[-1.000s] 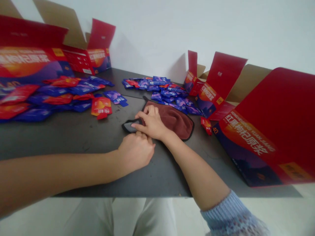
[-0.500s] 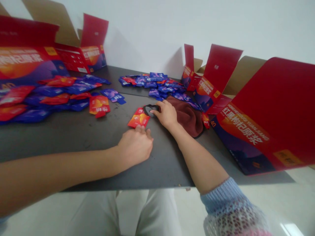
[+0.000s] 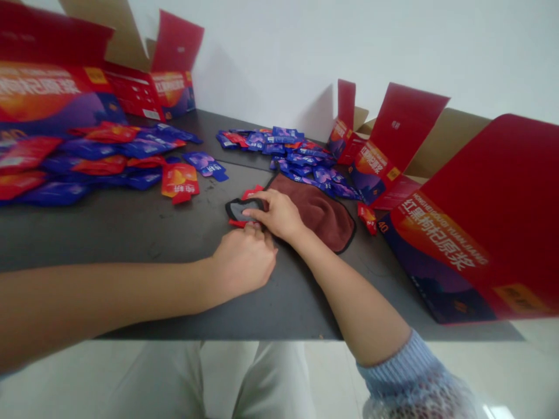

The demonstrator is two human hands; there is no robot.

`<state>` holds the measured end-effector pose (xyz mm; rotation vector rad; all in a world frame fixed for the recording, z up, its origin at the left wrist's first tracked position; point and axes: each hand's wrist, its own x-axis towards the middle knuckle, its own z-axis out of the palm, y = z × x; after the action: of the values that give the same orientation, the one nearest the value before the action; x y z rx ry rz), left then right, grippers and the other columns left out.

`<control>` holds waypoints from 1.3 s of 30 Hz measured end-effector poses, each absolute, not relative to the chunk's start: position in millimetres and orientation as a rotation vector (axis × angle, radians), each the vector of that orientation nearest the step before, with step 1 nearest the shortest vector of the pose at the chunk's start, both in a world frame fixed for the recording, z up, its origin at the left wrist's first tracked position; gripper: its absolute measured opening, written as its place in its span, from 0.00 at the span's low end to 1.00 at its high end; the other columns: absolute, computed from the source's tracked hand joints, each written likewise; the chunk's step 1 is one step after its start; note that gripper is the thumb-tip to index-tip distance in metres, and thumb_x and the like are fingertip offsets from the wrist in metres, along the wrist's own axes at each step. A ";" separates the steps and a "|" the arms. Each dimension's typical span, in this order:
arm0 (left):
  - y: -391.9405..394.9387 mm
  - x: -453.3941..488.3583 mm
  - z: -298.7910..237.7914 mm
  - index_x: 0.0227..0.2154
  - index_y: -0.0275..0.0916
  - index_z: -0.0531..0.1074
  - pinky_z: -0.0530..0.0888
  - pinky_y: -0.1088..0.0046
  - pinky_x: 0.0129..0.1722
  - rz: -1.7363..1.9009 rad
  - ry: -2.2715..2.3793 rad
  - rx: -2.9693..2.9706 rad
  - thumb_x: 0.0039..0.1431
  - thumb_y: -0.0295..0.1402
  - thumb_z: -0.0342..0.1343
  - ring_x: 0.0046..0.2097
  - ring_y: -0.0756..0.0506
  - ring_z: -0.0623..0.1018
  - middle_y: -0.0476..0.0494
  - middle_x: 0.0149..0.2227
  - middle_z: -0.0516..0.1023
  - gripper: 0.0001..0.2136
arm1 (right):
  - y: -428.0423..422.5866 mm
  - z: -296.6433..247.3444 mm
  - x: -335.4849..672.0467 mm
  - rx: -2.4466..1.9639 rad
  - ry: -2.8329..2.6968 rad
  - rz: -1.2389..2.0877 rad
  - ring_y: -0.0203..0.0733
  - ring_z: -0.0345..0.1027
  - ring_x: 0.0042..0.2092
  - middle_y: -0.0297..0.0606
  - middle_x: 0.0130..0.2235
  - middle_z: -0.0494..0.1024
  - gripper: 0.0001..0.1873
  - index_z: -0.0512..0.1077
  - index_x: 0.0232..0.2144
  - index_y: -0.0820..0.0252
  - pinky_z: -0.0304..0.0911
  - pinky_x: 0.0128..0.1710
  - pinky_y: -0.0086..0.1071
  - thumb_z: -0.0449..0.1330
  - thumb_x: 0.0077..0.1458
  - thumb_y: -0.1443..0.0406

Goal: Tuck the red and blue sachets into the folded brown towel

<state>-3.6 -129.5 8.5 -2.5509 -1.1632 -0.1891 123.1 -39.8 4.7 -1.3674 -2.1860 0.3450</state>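
A brown cloth (image 3: 321,212) lies on the dark table (image 3: 131,233), its near-left corner folded over to show a grey underside (image 3: 239,208). That corner covers a red sachet (image 3: 252,191), whose edges peek out beside it. My right hand (image 3: 279,216) presses and grips the folded corner from above. My left hand (image 3: 242,263) is curled just in front, its fingertips at the sachet's near edge, pinching it.
Piles of red and blue sachets lie at the left (image 3: 87,160) and at the back middle (image 3: 283,148). Open red cartons stand at the back left (image 3: 52,99) and along the right (image 3: 471,238). A single red sachet (image 3: 180,181) lies apart.
Half a second ago the cloth was drawn back to the right and the red sachet lay uncovered. My right hand has brought the cloth corner back over it; my left hand has closed at its edge.
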 end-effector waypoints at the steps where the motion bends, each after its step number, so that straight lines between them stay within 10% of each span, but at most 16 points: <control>1: -129.5 -3.3 7.5 0.47 0.20 0.77 0.77 0.59 0.39 -0.189 -1.163 -2.554 0.64 0.30 0.48 0.46 0.31 0.81 0.18 0.42 0.79 0.19 | -39.1 5.2 122.6 -1.414 -2.163 0.318 0.40 0.69 0.37 0.35 0.37 0.76 0.20 0.77 0.48 0.48 0.61 0.36 0.32 0.65 0.54 0.51; 10: -132.1 -3.0 -1.4 0.52 0.17 0.73 0.78 0.59 0.39 -0.076 -1.150 -2.493 0.67 0.27 0.44 0.51 0.29 0.78 0.14 0.48 0.76 0.20 | -25.1 6.6 144.0 -1.799 -1.907 0.202 0.49 0.73 0.44 0.39 0.42 0.80 0.16 0.79 0.42 0.50 0.66 0.47 0.45 0.64 0.54 0.52; 18: -133.0 -5.2 9.2 0.57 0.17 0.68 0.77 0.60 0.36 -0.090 -1.120 -2.545 0.61 0.24 0.47 0.41 0.33 0.81 0.19 0.40 0.80 0.23 | -39.6 5.0 129.1 -1.083 -1.934 0.739 0.41 0.72 0.43 0.36 0.41 0.81 0.16 0.80 0.40 0.57 0.64 0.47 0.35 0.66 0.53 0.54; 26: -128.6 -5.4 14.6 0.49 0.17 0.75 0.76 0.54 0.38 0.008 -0.967 -2.597 0.54 0.24 0.50 0.38 0.30 0.81 0.17 0.39 0.79 0.21 | -46.2 15.0 123.6 -1.228 -2.364 0.583 0.45 0.59 0.52 0.34 0.47 0.74 0.18 0.81 0.35 0.50 0.50 0.54 0.44 0.63 0.54 0.46; 34: -129.4 -6.0 2.1 0.51 0.19 0.75 0.77 0.62 0.36 0.006 -1.089 -2.540 0.60 0.26 0.49 0.48 0.31 0.80 0.16 0.47 0.78 0.20 | -11.4 1.2 163.4 -1.771 -2.173 0.096 0.56 0.61 0.54 0.44 0.52 0.71 0.31 0.78 0.33 0.56 0.59 0.51 0.52 0.50 0.58 0.39; 39: -131.4 -8.7 8.3 0.50 0.17 0.74 0.77 0.60 0.39 0.002 -0.990 -2.555 0.61 0.26 0.49 0.48 0.31 0.80 0.15 0.47 0.77 0.20 | -27.5 9.0 160.8 -1.686 -2.066 0.076 0.47 0.67 0.47 0.42 0.43 0.76 0.24 0.78 0.34 0.57 0.63 0.45 0.40 0.52 0.62 0.46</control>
<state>-8.7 -131.4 8.3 -2.5551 -0.9900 0.0018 160.8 -27.5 9.0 -1.6864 -2.0656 0.0763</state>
